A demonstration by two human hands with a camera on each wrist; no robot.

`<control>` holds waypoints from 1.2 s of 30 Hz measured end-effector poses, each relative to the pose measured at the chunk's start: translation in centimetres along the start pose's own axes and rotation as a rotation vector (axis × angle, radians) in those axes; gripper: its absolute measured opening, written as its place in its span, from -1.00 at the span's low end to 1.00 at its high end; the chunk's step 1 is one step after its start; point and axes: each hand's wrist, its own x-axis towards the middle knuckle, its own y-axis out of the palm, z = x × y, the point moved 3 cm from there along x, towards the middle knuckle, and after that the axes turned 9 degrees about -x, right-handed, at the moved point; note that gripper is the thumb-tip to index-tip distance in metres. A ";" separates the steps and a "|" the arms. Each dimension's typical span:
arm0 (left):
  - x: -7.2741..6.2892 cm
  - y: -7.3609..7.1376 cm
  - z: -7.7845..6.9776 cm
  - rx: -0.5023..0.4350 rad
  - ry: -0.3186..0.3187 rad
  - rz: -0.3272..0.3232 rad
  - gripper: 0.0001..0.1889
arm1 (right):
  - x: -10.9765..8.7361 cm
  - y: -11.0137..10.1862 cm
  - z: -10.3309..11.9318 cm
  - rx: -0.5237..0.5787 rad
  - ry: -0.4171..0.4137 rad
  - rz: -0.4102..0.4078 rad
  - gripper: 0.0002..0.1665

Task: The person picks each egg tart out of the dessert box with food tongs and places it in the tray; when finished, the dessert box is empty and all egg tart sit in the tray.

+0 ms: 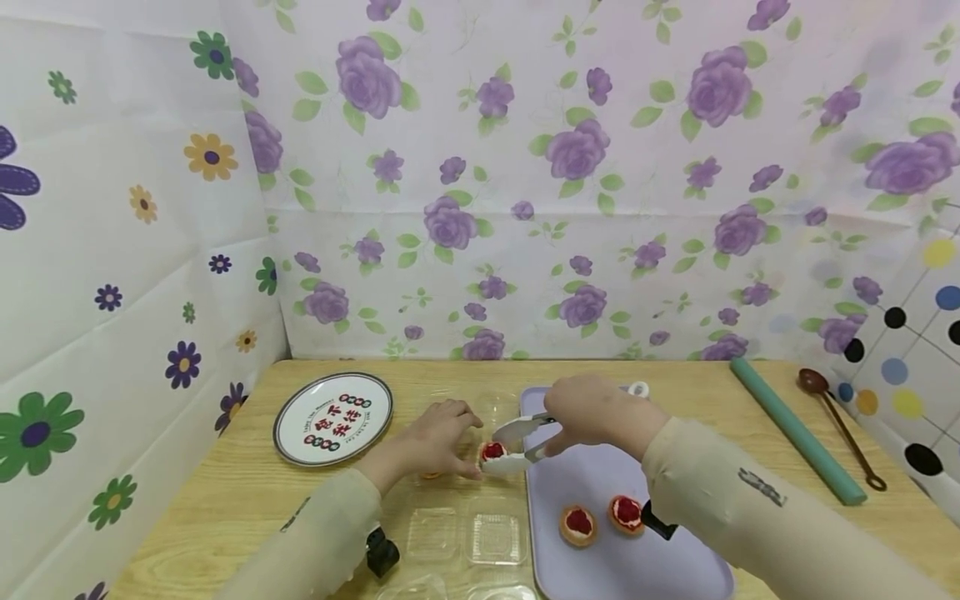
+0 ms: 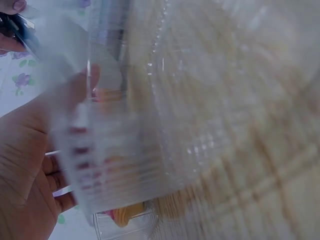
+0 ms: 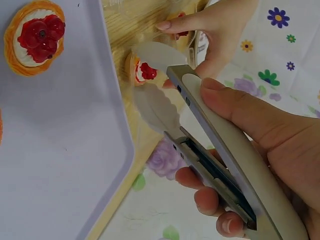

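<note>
My right hand (image 1: pixel 600 412) grips a pair of tongs (image 3: pixel 215 145) with pale, rounded tips. A small fruit tart (image 3: pixel 144 71) with red berries and white cream lies between the parted tips, over the clear plastic container (image 1: pixel 498 537). Beside that tart, my left hand (image 1: pixel 431 442) is at the container with thumb and fingers spread apart. Another tart (image 3: pixel 182 34) shows close to the left fingers in the right wrist view. In the left wrist view, clear plastic (image 2: pixel 200 100) blurs most of the scene and partly covers the left hand (image 2: pixel 30 165).
A lilac tray (image 1: pixel 592 467) holds two more tarts (image 1: pixel 578 525). To the left stands a white plate (image 1: pixel 300 408) with red lettering. Along the right side lie a green rolling pin (image 1: pixel 798 433) and a brown ladle (image 1: pixel 840 421). Flowered sheets (image 1: pixel 525 183) hang behind the table.
</note>
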 end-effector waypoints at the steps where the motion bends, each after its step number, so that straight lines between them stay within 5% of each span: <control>1: 0.0 0.0 0.0 0.004 0.001 -0.001 -0.23 | 0.0 0.1 0.0 0.002 -0.001 -0.001 -0.54; 36: -0.3 0.4 0.1 0.045 -0.016 -0.037 -0.21 | -4.0 -2.2 -1.3 -0.008 0.011 -0.047 -0.61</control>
